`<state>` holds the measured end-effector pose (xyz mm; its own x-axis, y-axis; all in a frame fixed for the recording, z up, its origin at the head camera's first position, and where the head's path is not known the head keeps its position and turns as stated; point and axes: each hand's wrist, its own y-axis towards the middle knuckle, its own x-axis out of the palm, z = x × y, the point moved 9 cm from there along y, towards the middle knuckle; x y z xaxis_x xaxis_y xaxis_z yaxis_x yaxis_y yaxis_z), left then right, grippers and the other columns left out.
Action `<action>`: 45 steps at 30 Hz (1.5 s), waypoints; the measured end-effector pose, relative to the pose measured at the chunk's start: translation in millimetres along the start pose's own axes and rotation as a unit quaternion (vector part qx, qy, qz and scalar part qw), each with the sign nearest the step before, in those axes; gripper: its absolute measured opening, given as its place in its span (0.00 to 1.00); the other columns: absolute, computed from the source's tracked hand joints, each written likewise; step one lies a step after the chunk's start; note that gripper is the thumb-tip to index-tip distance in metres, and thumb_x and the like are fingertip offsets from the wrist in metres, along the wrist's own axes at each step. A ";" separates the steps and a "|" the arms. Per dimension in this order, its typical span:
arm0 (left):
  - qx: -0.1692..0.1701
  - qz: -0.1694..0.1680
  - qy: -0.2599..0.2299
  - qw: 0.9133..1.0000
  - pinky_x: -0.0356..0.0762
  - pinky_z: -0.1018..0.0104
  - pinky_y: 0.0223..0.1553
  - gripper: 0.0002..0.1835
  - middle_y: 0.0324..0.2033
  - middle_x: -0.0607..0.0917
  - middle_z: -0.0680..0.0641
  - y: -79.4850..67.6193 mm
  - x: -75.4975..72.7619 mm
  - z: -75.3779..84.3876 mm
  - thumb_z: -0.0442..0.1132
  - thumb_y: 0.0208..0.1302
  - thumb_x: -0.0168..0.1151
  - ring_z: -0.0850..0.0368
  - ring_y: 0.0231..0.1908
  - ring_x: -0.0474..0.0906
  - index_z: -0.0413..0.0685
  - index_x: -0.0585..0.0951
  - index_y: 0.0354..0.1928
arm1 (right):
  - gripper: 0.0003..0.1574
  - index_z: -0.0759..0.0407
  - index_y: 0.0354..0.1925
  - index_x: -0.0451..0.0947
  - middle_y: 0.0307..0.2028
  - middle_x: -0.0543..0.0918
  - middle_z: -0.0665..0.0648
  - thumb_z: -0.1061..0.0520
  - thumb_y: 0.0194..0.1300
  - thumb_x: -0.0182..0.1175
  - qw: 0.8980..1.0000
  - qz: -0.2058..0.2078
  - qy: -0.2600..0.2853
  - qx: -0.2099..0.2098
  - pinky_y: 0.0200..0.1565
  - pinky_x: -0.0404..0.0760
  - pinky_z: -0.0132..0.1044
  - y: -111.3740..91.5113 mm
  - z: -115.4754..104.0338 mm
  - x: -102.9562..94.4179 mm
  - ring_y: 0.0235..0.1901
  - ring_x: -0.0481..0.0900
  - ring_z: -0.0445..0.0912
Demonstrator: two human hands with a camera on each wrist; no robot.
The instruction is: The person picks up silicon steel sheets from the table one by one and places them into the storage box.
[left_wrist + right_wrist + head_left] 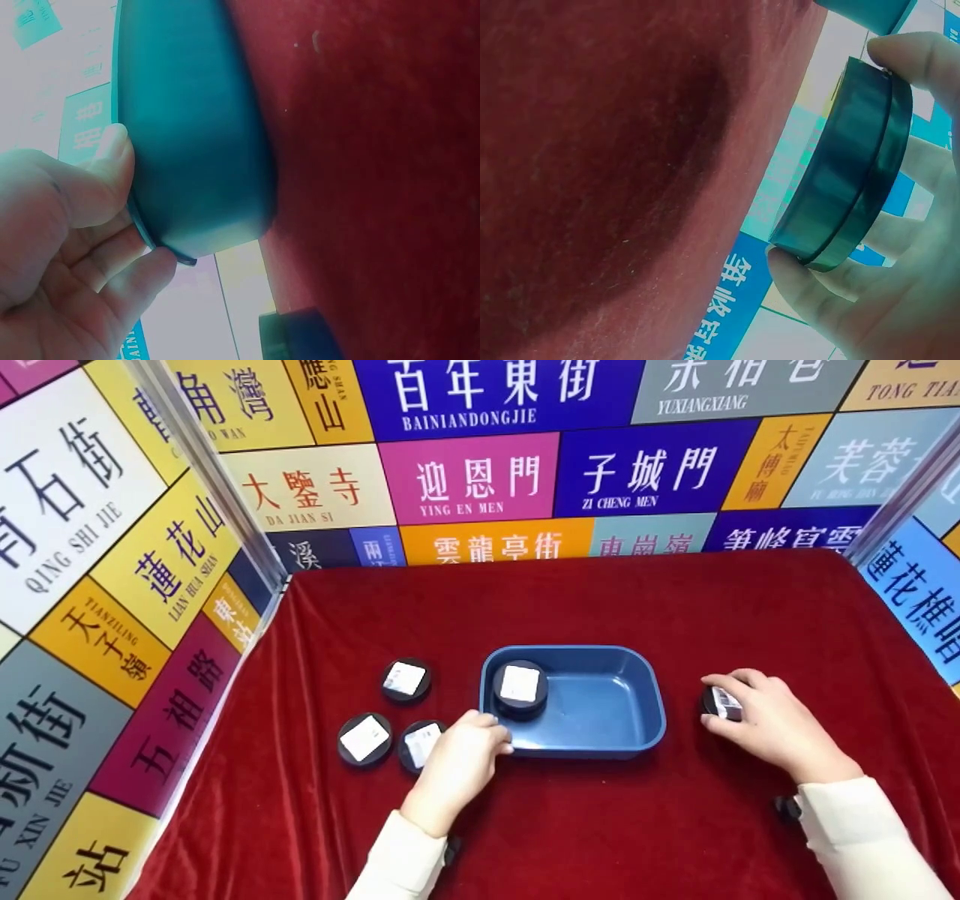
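My left hand (459,765) grips the rim of the blue plastic box (592,752) at its near left corner. In the left wrist view the thumb lies against the outside of the box (195,135), with fingers over the rim. To the right of the box, my right hand (784,724) holds a round black container (725,703) with a white label. The right wrist view shows this container (844,161) tilted between thumb and fingers, a lid seam round its side. Another such labelled container (520,688) sits at the left end inside the box.
Left of the box are three more black labelled containers: one farther back (406,681), one at far left (364,739) and one beside my left hand (420,744). A dark red cloth (600,825) covers the table. Panels of colourful signs (469,476) stand behind and at the sides.
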<state>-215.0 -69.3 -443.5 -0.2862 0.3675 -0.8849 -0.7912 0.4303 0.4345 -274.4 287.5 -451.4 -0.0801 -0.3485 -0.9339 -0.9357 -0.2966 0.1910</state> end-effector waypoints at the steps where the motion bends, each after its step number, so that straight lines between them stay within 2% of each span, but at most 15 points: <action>1: 0.000 0.000 0.000 1.000 0.79 0.69 0.35 0.08 0.24 0.78 0.54 0.0 0.0 0.0 0.39 0.60 0.71 0.57 0.34 0.78 0.55 0.83 0.25 | 0.32 0.55 0.60 0.79 0.53 0.77 0.66 0.50 0.58 0.70 1.000 0.001 -0.001 -0.003 0.47 0.74 0.62 0.7 -1.1 -0.4 0.49 0.73 0.66; 17: -0.005 -0.010 -0.006 1.000 0.80 0.68 0.36 0.07 0.25 0.79 0.54 0.8 0.0 -0.2 0.39 0.61 0.71 0.56 0.34 0.78 0.54 0.84 0.26 | 0.31 0.53 0.59 0.79 0.52 0.77 0.65 0.51 0.56 0.69 1.000 0.020 -0.002 -0.019 0.48 0.74 0.62 9.5 -10.2 -4.6 0.50 0.73 0.65; 31: 0.004 0.004 -0.002 1.000 0.79 0.69 0.35 0.09 0.24 0.78 0.54 -1.2 -0.1 -1.1 0.38 0.60 0.71 0.56 0.34 0.78 0.54 0.82 0.23 | 0.31 0.51 0.59 0.79 0.52 0.79 0.63 0.51 0.55 0.68 1.000 0.018 -0.013 -0.014 0.45 0.76 0.63 16.2 -19.9 -7.5 0.51 0.74 0.62; 45: -0.008 -0.015 -0.005 1.000 0.79 0.68 0.35 0.08 0.25 0.79 0.54 0.5 1.4 -0.7 0.39 0.61 0.70 0.56 0.34 0.78 0.54 0.83 0.25 | 0.32 0.52 0.58 0.79 0.52 0.79 0.63 0.50 0.53 0.68 0.999 0.033 -0.017 -0.031 0.46 0.76 0.63 23.4 -30.8 -7.4 0.50 0.74 0.63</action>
<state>-216.2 -69.1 -444.7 -0.2571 0.3627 -0.8957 -0.8074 0.4287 0.4054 -285.0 255.7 -430.8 -0.1543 -0.3386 -0.9282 -0.9050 -0.3286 0.2703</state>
